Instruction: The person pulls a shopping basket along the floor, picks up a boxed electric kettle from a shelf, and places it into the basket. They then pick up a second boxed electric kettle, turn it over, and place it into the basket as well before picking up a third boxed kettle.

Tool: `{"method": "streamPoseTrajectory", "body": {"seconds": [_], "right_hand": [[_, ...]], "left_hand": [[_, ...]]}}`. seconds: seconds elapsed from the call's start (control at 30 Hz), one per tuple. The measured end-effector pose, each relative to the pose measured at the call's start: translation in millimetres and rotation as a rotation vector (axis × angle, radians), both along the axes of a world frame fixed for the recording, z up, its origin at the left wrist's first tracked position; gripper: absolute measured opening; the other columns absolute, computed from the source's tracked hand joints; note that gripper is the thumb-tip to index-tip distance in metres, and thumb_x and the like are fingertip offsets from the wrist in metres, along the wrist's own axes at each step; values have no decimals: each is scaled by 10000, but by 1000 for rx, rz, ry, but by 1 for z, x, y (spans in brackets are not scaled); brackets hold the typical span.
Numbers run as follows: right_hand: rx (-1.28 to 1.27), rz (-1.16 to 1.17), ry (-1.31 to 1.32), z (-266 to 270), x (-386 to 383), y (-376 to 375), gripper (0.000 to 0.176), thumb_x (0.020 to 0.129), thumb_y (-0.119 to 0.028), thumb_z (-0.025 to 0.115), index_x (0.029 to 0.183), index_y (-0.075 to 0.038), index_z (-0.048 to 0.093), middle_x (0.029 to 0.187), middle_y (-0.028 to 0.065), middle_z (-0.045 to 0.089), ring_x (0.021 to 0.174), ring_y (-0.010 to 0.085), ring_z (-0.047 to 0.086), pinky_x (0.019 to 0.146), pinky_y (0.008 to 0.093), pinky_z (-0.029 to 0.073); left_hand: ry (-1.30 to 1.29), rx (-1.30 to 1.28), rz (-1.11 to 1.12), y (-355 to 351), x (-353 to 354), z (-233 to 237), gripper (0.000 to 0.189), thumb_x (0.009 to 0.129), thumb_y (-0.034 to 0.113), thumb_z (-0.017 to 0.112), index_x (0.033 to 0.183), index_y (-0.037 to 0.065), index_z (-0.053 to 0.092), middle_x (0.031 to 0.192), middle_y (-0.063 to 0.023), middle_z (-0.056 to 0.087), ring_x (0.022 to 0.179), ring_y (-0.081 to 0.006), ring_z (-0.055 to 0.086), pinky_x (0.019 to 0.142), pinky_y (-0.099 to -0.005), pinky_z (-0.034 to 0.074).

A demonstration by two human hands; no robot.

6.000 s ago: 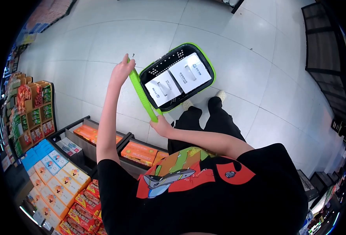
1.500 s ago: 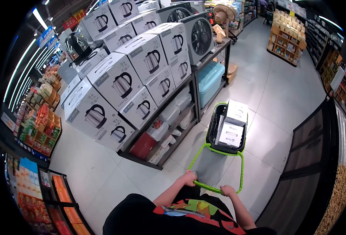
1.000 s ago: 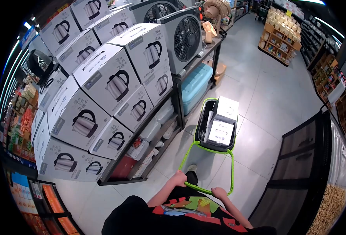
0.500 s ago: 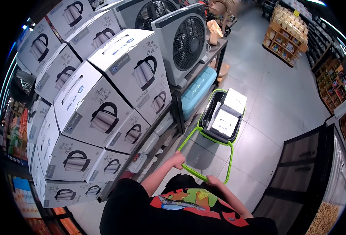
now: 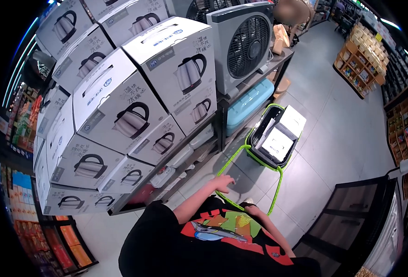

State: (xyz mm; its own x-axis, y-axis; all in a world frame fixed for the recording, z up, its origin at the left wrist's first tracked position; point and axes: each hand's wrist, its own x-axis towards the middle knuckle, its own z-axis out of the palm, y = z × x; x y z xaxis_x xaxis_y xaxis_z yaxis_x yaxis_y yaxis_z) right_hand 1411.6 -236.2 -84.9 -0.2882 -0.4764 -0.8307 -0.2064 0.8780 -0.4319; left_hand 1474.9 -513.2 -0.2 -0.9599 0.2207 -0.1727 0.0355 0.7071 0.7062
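A dark shopping basket (image 5: 254,151) with a bright green rim is on the floor ahead of me. Two white boxes (image 5: 275,144) are inside it, and its long green handle (image 5: 276,190) reaches back towards my body. My left hand (image 5: 223,183) is over the handle's left corner, with fingers stretched out and nothing in them. At the handle's near right end, my right hand (image 5: 256,211) is closed around the green bar; its fingers are partly hidden.
Stacked kettle boxes (image 5: 116,111) fill the left side. Beyond them a grey box fan (image 5: 245,46) stands on a shelf, above a light blue lidded bin (image 5: 250,106). A dark cabinet (image 5: 351,212) is at the right, and a wooden display stand (image 5: 358,69) farther off.
My left hand has let go of the green handle and opened its fingers. My right hand keeps its hold. The view has shifted, so the basket sits farther right in it.
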Motion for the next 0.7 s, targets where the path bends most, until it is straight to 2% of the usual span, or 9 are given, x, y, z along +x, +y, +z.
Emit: {"method": "streamPoseTrajectory", "body": {"seconds": [0.03,0.1,0.23,0.33,0.37,0.47,0.53,0.63,0.7], "right_hand": [[-24,53,41,-6,-1,1,413,765,-315,375,946,9,557,966,215,552,936,304,520,807,361,392],[-48,86,102,10,-1,-7,397,755,-309,387,931,-2,568,941,209,561,920,308,526,805,356,397],[-110,278,216,39,-13,-25,355,729,-296,421,875,-23,596,870,190,580,865,320,542,778,350,415],[-166,264,178,32,-15,-27,340,732,-291,424,891,-45,598,891,174,582,870,308,542,782,346,411],[-176,261,183,24,-14,-28,339,734,-290,424,901,-51,597,899,173,580,875,304,541,785,344,409],[-197,230,181,20,-10,-25,341,740,-291,425,925,-60,592,919,169,578,886,296,539,794,339,404],[-205,199,173,21,-9,-22,344,741,-296,426,932,-62,591,926,166,577,890,293,538,798,336,402],[-214,158,179,22,-11,-17,347,739,-305,431,926,-63,594,927,163,578,892,291,539,798,334,403],[-221,145,210,21,-12,-12,344,736,-305,436,917,-61,597,926,161,579,891,288,540,796,333,405]], "left_hand": [[23,144,47,-7,-9,22,384,602,157,562,976,106,488,938,-103,488,910,-246,473,765,-346,384],[312,17,169,-31,-23,99,279,662,115,529,939,97,505,873,-85,503,880,-246,491,768,-354,393],[827,-227,431,-96,-15,291,179,658,57,537,836,52,529,784,-80,529,779,-252,512,679,-340,413],[1150,-270,768,-143,0,387,133,715,96,552,818,12,565,693,-61,569,661,-139,554,632,-243,429],[1187,-332,833,-165,-2,407,143,718,184,543,790,63,567,658,-31,563,660,-157,559,587,-285,434],[900,-508,1026,-216,-17,454,324,720,323,567,866,35,590,798,-177,592,795,-275,571,704,-365,436],[753,-706,1068,-265,-40,448,283,749,255,539,822,-16,578,751,-181,588,716,-266,578,649,-351,443],[353,-762,1107,-308,-63,431,304,728,289,527,877,38,610,815,-126,602,765,-225,582,692,-319,455],[418,-671,1055,-302,-62,424,274,758,251,514,871,15,596,753,-121,598,702,-218,579,651,-304,446]]}}
